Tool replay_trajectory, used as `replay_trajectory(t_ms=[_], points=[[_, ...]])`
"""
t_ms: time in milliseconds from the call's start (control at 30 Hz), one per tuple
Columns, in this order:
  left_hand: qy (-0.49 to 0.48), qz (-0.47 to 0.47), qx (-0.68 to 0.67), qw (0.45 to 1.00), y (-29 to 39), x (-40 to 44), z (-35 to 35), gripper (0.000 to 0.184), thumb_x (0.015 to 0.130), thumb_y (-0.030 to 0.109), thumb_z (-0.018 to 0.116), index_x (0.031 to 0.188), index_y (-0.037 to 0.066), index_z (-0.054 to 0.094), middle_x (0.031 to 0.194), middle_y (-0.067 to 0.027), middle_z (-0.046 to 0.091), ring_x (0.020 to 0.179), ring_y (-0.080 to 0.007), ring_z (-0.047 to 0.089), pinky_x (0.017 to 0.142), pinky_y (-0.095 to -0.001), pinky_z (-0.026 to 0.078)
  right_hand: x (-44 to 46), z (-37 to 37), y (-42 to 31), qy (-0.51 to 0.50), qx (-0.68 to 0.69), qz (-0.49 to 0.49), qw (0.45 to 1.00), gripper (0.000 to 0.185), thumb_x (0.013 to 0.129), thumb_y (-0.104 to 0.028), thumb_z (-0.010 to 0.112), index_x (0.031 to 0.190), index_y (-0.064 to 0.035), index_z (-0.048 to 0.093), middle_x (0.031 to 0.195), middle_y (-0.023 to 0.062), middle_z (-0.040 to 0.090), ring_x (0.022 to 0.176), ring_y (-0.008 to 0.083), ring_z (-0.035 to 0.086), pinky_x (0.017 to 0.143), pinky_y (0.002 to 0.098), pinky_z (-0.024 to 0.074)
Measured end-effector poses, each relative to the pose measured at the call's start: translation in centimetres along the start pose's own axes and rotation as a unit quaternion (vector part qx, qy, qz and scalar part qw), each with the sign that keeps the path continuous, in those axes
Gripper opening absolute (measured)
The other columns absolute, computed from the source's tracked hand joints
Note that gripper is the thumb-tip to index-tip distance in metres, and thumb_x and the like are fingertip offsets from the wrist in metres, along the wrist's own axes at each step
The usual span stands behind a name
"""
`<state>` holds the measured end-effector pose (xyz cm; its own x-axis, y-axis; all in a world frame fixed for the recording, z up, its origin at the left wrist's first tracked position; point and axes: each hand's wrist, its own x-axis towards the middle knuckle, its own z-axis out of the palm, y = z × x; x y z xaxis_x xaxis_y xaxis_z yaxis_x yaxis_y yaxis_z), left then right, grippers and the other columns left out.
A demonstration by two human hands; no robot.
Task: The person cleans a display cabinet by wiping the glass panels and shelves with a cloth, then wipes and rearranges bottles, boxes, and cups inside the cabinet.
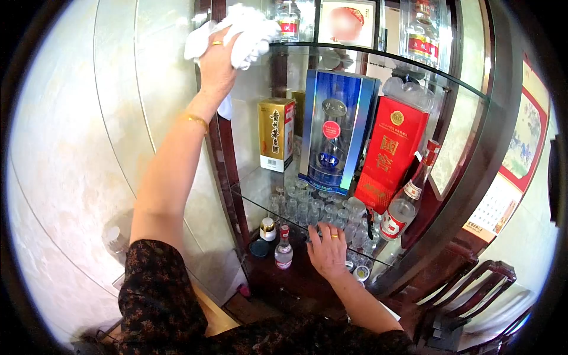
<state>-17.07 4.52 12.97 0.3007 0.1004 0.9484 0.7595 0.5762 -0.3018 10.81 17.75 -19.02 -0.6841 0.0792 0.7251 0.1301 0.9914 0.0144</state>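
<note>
My left hand [218, 68] is raised at the upper left, closed round a bunched white cloth [251, 36] against the dark wooden frame of the cabinet. My right hand [327, 251] rests with its fingers spread at the front edge of the lower glass shelf [254, 204], near rows of small glasses [310, 207]. On that shelf stand a gold and white box [275, 135], a tall blue box [334, 130], a red box [391, 154] and a clear bottle with a red cap [405, 204]. A small bottle [283, 251] stands below, left of my right hand.
An upper glass shelf [378, 50] holds clear bottles and a framed picture [347, 22]. Beside the small bottle are a white and gold jar [267, 229] and a dark dish [259, 248]. A wooden chair [473, 290] is at the lower right, below a wall calendar [494, 207].
</note>
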Motion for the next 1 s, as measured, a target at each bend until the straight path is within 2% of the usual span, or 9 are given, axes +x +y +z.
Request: replay_trajectory(t_ms=[67, 133, 200, 300, 367, 633, 767, 867, 1000], points=[[0.050, -0.023, 0.028, 0.998, 2.4, -0.7, -1.0, 0.045, 0.074, 0.005, 0.062, 0.117, 0.010, 0.051, 0.114, -0.0114, 0.054, 0.095, -0.0289, 0.055, 0.081, -0.0415, 0.046, 0.1, 0.0, 0.0, 0.000, -0.009, -0.002, 1.000, 0.046, 0.067, -0.018, 0.069, 0.109, -0.0087, 0.053, 0.108, 0.0116, 0.050, 0.102, 0.0290, 0.048, 0.086, 0.0425, 0.0383], [0.128, -0.330, -0.311, 0.882, 5.3, -0.5, -2.5, 0.036, 0.078, 0.006, 0.062, 0.112, 0.003, 0.051, 0.107, -0.0105, 0.055, 0.085, -0.0217, 0.056, 0.077, -0.0317, 0.048, 0.2, -0.1, -0.1, 0.000, -0.012, -0.001, 1.000, 0.046, 0.067, -0.018, 0.069, 0.108, -0.0087, 0.053, 0.107, 0.0116, 0.050, 0.102, 0.0290, 0.048, 0.086, 0.0425, 0.0383], [0.180, -0.372, -0.386, 0.825, 4.7, -2.2, -0.8, 0.035, 0.086, 0.015, 0.060, 0.115, 0.000, 0.047, 0.101, -0.0091, 0.057, 0.083, -0.0146, 0.056, 0.072, -0.0300, 0.048, 0.1, 0.0, -0.2, -0.003, -0.017, 0.000, 1.000, 0.046, 0.066, -0.018, 0.069, 0.108, -0.0087, 0.053, 0.107, 0.0116, 0.050, 0.102, 0.0290, 0.048, 0.085, 0.0425, 0.0384], [0.262, -0.479, -0.541, 0.640, 6.5, -2.2, 0.9, 0.038, 0.092, 0.030, 0.050, 0.116, 0.000, 0.050, 0.107, -0.0091, 0.059, 0.095, -0.0196, 0.056, 0.081, -0.0345, 0.046, 0.1, 0.2, 0.0, 0.006, -0.026, -0.001, 1.000, 0.045, 0.066, -0.018, 0.069, 0.107, -0.0089, 0.053, 0.107, 0.0115, 0.050, 0.101, 0.0290, 0.048, 0.085, 0.0424, 0.0384], [0.275, -0.562, -0.636, 0.452, 7.9, -0.6, 0.3, 0.043, 0.092, 0.041, 0.041, 0.113, 0.005, 0.052, 0.109, -0.0059, 0.058, 0.096, -0.0217, 0.056, 0.087, -0.0377, 0.044, 0.2, 0.2, 0.0, 0.009, -0.018, -0.005, 1.000, 0.046, 0.065, -0.019, 0.069, 0.107, -0.0091, 0.053, 0.107, 0.0117, 0.050, 0.101, 0.0290, 0.049, 0.086, 0.0424, 0.0384], [0.237, -0.544, -0.743, 0.309, 11.8, 3.1, 5.8, 0.049, 0.088, 0.043, 0.032, 0.115, 0.006, 0.049, 0.119, -0.0127, 0.051, 0.111, -0.0295, 0.047, 0.100, -0.0500, 0.033, 0.1, 0.2, 0.0, -0.003, -0.024, 0.002, 1.000, 0.047, 0.067, -0.021, 0.068, 0.109, -0.0091, 0.052, 0.109, 0.0120, 0.049, 0.103, 0.0289, 0.048, 0.086, 0.0427, 0.0379], [0.187, -0.556, -0.773, 0.243, 17.9, 4.4, 6.2, 0.040, 0.086, 0.039, 0.038, 0.106, 0.009, 0.055, 0.108, -0.0082, 0.058, 0.100, -0.0248, 0.054, 0.091, -0.0427, 0.041, 0.0, 0.1, 0.0, -0.017, -0.017, -0.001, 1.000, 0.047, 0.068, -0.021, 0.068, 0.110, -0.0089, 0.051, 0.110, 0.0124, 0.049, 0.104, 0.0293, 0.047, 0.087, 0.0427, 0.0374], [0.116, -0.541, -0.810, 0.196, 22.3, 5.4, 5.2, 0.071, 0.089, 0.060, 0.024, 0.130, 0.003, 0.035, 0.133, -0.0173, 0.040, 0.123, -0.0321, 0.038, 0.106, -0.0462, 0.027, -0.2, 0.6, 0.2, -0.005, -0.035, -0.010, 0.999, 0.048, 0.067, -0.021, 0.068, 0.110, -0.0089, 0.051, 0.110, 0.0126, 0.049, 0.104, 0.0293, 0.047, 0.087, 0.0430, 0.0375], [0.070, -0.531, -0.834, 0.128, 26.8, 6.7, 4.7, 0.064, 0.093, 0.051, 0.020, 0.131, 0.001, 0.031, 0.133, -0.0196, 0.037, 0.124, -0.0330, 0.037, 0.107, -0.0466, 0.027, -0.3, 0.7, 0.4, -0.001, -0.043, -0.019, 0.999, 0.049, 0.067, -0.021, 0.068, 0.111, -0.0087, 0.051, 0.110, 0.0128, 0.048, 0.104, 0.0293, 0.047, 0.087, 0.0429, 0.0377]])
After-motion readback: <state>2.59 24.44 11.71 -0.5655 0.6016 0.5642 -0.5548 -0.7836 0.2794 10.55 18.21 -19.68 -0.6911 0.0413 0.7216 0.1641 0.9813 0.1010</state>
